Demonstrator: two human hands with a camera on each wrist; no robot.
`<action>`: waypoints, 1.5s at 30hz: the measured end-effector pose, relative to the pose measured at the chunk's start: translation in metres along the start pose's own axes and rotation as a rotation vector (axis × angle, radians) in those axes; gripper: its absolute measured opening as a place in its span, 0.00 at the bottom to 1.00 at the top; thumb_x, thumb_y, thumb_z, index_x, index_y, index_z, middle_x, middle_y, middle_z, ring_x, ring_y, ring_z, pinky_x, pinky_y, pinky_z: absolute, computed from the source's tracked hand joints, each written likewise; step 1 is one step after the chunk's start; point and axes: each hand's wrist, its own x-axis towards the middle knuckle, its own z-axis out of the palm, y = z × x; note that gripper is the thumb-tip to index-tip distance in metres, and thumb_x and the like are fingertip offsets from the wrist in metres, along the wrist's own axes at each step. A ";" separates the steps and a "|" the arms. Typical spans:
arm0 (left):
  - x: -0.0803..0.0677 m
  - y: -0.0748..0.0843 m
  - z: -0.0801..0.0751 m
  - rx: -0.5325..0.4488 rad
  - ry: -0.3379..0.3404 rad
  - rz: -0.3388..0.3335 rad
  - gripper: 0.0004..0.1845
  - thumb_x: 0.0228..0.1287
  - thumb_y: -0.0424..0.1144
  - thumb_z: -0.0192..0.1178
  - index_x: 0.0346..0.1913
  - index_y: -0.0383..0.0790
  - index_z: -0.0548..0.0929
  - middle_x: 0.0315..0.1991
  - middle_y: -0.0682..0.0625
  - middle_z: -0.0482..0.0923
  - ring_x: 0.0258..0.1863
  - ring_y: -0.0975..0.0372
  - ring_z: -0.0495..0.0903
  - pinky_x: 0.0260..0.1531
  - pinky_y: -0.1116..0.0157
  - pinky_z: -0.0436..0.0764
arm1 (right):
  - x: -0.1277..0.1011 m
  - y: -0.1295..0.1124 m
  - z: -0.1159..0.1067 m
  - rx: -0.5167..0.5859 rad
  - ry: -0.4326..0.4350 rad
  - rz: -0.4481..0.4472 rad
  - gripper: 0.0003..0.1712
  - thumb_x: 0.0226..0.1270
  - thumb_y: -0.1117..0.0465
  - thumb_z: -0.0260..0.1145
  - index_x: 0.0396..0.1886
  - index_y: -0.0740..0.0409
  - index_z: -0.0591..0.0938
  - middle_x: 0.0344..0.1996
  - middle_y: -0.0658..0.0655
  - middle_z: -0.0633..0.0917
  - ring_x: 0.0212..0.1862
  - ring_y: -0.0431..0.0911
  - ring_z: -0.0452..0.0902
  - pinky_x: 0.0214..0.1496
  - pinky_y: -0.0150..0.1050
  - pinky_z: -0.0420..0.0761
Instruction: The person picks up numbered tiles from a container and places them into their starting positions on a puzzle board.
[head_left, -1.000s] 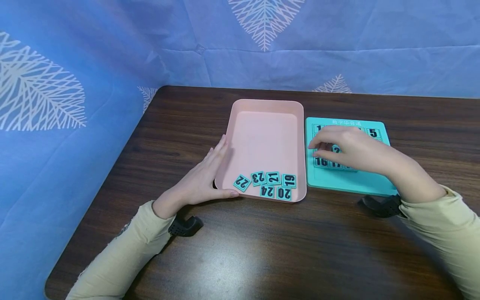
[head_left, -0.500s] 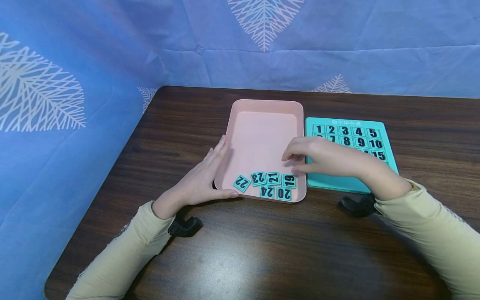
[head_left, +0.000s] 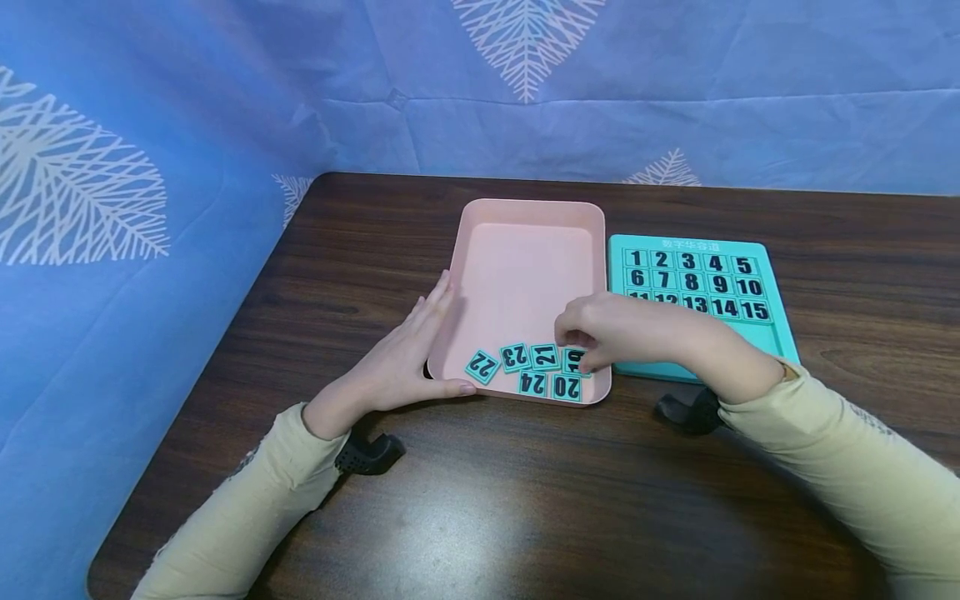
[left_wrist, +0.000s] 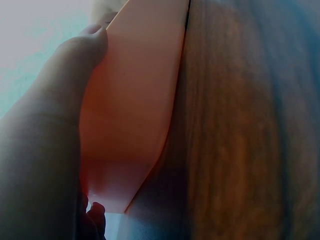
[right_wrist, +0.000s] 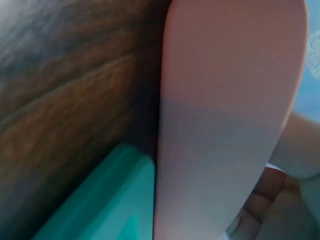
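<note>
R hand (head_left: 600,333) fingers pinch tile 19 (head_left: 576,361), tray (head_left: 525,212) 4 o'clock; lift straight. L hand (head_left: 405,358), fingers flat, steadies tray.

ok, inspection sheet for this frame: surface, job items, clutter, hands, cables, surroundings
Surface: dark wood-grain table, glare patch near the front edge.
Job's things: pink tray with loose number tiles 19 to 24 at its near end; teal number board just right of the tray, tiles 1 to 15 visible in three rows, the part below hidden by the arm.
Clutter: nothing seen.
Hands: left hand flat against the tray's left wall, thumb along the near rim; right hand over the tray's near right corner, fingers curled at tile 19; grip not clear.
Cables: nothing seen; black wrist mounts under both sleeves.
Surroundings: blue leaf-print cloth behind and left.
</note>
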 end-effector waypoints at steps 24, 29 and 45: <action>0.000 0.001 0.000 0.009 -0.002 0.008 0.64 0.50 0.71 0.61 0.76 0.47 0.33 0.76 0.54 0.23 0.74 0.62 0.33 0.71 0.56 0.43 | -0.006 -0.002 -0.008 0.095 0.101 -0.005 0.11 0.60 0.73 0.62 0.26 0.52 0.76 0.22 0.47 0.70 0.25 0.40 0.65 0.27 0.35 0.70; 0.000 0.001 0.000 0.016 -0.003 0.006 0.64 0.50 0.71 0.61 0.76 0.47 0.33 0.76 0.52 0.24 0.74 0.61 0.33 0.70 0.55 0.44 | -0.017 0.000 -0.016 0.090 0.169 0.024 0.06 0.62 0.67 0.66 0.31 0.51 0.79 0.24 0.46 0.74 0.28 0.41 0.69 0.30 0.36 0.73; 0.000 0.001 0.000 0.007 -0.007 -0.016 0.63 0.50 0.71 0.60 0.76 0.49 0.33 0.76 0.53 0.24 0.74 0.54 0.36 0.70 0.53 0.46 | -0.061 0.016 -0.026 0.068 0.353 0.197 0.08 0.62 0.66 0.68 0.36 0.51 0.78 0.26 0.46 0.78 0.31 0.40 0.73 0.30 0.35 0.72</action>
